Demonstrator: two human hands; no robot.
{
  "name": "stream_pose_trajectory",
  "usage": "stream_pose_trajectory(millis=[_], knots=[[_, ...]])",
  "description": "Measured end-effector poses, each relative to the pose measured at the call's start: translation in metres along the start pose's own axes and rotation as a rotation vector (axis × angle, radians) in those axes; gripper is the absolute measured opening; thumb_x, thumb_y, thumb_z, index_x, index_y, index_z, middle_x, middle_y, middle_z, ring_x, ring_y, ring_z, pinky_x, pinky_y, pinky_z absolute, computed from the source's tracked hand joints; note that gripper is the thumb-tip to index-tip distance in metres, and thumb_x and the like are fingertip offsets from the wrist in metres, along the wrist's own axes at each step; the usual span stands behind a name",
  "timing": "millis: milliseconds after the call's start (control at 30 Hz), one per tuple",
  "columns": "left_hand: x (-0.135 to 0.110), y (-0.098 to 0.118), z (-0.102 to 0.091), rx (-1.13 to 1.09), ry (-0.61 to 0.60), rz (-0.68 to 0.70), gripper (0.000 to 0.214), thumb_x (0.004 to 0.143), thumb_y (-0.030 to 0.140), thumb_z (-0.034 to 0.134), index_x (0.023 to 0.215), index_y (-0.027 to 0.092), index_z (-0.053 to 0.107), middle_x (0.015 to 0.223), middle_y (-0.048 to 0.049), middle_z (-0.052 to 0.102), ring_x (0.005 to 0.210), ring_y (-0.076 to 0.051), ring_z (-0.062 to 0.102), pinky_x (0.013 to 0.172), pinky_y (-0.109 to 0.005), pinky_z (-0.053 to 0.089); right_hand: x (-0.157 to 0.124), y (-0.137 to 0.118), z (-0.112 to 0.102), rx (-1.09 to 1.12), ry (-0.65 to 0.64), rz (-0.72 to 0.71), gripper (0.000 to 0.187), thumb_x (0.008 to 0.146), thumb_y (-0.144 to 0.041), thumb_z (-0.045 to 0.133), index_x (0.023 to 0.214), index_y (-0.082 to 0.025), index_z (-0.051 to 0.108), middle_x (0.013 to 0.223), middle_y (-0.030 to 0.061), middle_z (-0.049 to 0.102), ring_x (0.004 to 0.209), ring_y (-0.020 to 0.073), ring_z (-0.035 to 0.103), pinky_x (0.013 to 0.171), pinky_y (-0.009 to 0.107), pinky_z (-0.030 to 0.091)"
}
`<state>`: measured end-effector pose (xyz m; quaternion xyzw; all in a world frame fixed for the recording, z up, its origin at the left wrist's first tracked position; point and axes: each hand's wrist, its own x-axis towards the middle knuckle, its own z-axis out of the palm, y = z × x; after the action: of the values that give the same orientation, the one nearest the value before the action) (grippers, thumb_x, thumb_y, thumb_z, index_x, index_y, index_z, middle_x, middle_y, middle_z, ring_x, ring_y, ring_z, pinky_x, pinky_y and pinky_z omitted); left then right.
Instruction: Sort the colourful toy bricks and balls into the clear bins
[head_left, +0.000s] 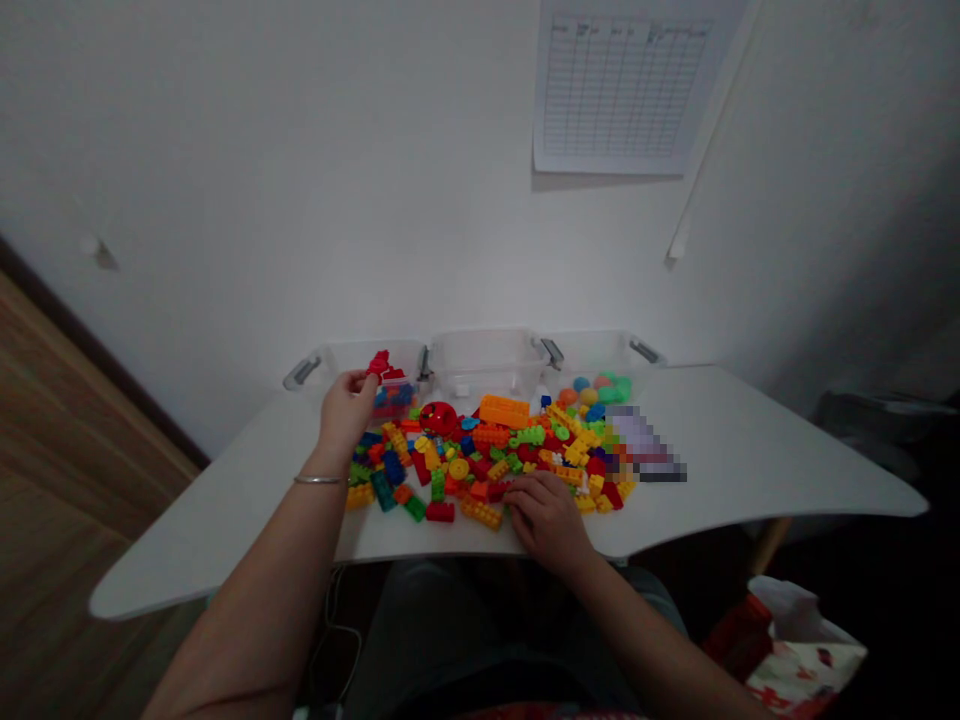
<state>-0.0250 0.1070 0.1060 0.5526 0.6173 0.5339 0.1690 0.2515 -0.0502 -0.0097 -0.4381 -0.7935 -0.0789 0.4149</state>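
Note:
My left hand (350,402), with a bangle on its wrist, is closed on a red toy block (378,364). It holds this piece above the left clear bin (341,352), where blue and red blocks show through the wall. My right hand (553,522) rests at the front of a heap of coloured toy building blocks (457,468). Its fingers are curled down against the pieces, beside a red block (496,491); whatever is under the fingertips is hidden. Near the heap's back lie a red dome-shaped piece (438,418) and a large orange block (504,411).
A middle clear bin (487,350) and a right clear bin (600,345), the latter with rounded coloured pieces, line the wall. A pixelated flat object (646,445) lies right of the heap on the white table (750,450). A patterned bag (806,645) stands below, right.

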Motion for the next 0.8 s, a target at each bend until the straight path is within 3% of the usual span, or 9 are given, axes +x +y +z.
stream_pose_trajectory(millis=[133,333,467,567,800], knots=[[0.015,-0.019,0.002,0.271,0.044,0.179,0.038,0.077,0.042,0.053,0.099,0.015,0.068,0.096,-0.0081,0.072,0.079,-0.020,0.063,0.080,-0.033,0.047,0.000,0.000,0.000,-0.004,-0.007,-0.002,0.015,0.085,-0.012,0.055,0.088,-0.021,0.067,0.093,0.0040,0.070,0.091,0.0201,0.057,0.087,0.038,0.046],[0.027,-0.031,0.010,0.372,0.129,0.168,0.040,0.084,0.041,0.044,0.103,0.016,0.070,0.098,-0.0088,0.072,0.089,-0.022,0.064,0.083,-0.033,0.046,0.000,0.001,0.000,0.007,-0.009,0.001,0.015,0.086,-0.013,0.054,0.088,-0.021,0.066,0.093,0.0038,0.070,0.091,0.0202,0.057,0.086,0.038,0.047],[0.026,-0.032,0.015,0.521,0.114,0.192,0.045,0.089,0.038,0.034,0.101,0.016,0.071,0.095,-0.0122,0.072,0.092,-0.025,0.062,0.083,-0.037,0.045,0.000,0.000,0.000,0.009,-0.022,0.019,0.016,0.087,-0.014,0.053,0.088,-0.021,0.067,0.094,0.0037,0.070,0.092,0.0204,0.057,0.087,0.039,0.046],[0.024,-0.034,0.018,0.589,0.094,0.214,0.042,0.089,0.035,0.036,0.097,0.016,0.072,0.099,-0.0150,0.071,0.102,-0.030,0.057,0.089,-0.043,0.043,-0.001,0.001,0.001,0.007,-0.025,0.021,0.016,0.087,-0.013,0.054,0.088,-0.021,0.067,0.094,0.0032,0.070,0.092,0.0201,0.057,0.088,0.038,0.046],[0.017,-0.040,0.023,0.647,0.067,0.335,0.043,0.090,0.032,0.032,0.101,0.018,0.072,0.109,-0.0116,0.069,0.115,-0.029,0.049,0.104,-0.044,0.035,-0.002,0.002,0.002,0.005,-0.028,0.018,0.014,0.085,-0.012,0.056,0.089,-0.022,0.066,0.095,0.0030,0.070,0.093,0.0196,0.058,0.088,0.038,0.045]])
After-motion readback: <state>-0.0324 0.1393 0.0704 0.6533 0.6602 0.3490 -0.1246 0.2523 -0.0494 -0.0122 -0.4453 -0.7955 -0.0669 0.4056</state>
